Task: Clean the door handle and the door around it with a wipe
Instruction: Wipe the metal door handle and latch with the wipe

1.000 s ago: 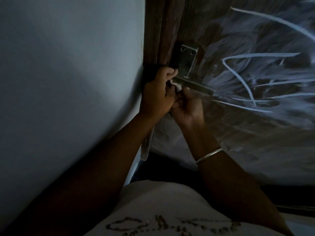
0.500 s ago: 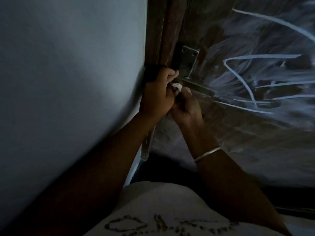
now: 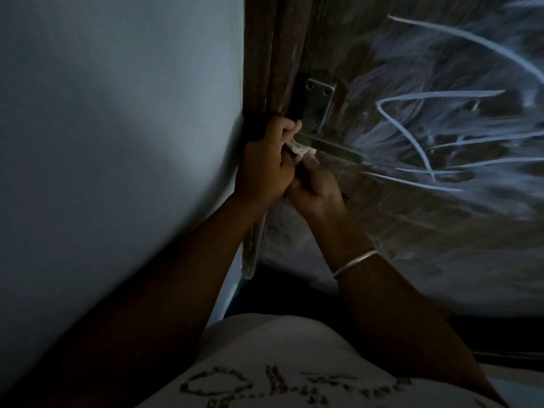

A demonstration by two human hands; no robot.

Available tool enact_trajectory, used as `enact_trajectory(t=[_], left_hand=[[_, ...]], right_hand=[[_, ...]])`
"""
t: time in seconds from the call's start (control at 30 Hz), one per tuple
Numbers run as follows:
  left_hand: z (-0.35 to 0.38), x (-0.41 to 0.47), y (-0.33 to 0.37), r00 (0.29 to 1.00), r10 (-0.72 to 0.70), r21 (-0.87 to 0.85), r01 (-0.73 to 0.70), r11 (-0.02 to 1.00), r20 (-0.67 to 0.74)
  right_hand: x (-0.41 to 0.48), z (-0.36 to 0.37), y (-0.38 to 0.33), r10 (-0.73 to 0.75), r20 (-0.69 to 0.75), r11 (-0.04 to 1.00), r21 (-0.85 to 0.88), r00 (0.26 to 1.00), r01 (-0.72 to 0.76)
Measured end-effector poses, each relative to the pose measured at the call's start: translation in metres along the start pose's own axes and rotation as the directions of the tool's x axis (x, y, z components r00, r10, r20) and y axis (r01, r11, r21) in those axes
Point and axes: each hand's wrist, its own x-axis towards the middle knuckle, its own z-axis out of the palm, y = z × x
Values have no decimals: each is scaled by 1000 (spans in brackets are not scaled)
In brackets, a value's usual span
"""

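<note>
Dimly lit, the scene hid much: the left hand (image 3: 265, 163) curled at the edge of the dark wooden door (image 3: 426, 245), but what its fingers clasped could not be told. The right hand (image 3: 316, 188) pinched a crumpled white wipe (image 3: 300, 148) against the near end of the flat metal door handle (image 3: 335, 148), below its screwed plate (image 3: 319, 101). Chalky scribbles (image 3: 412, 142) streaked the wood.

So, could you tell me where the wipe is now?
In the head view, near centre, the wipe lies against the inner end of the door handle, pinched between the left hand and right hand.
</note>
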Motion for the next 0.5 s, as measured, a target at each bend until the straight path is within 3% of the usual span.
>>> enact_trajectory(t=[0.23, 0.5], left_hand=[[2, -3, 2, 999, 47, 98, -45, 994, -11], [6, -9, -3, 998, 57, 138, -60, 989, 23]], right_hand=[[-23, -23, -27, -184, -82, 979, 71, 979, 190], [-15, -13, -17, -97, -38, 995, -37, 995, 96]])
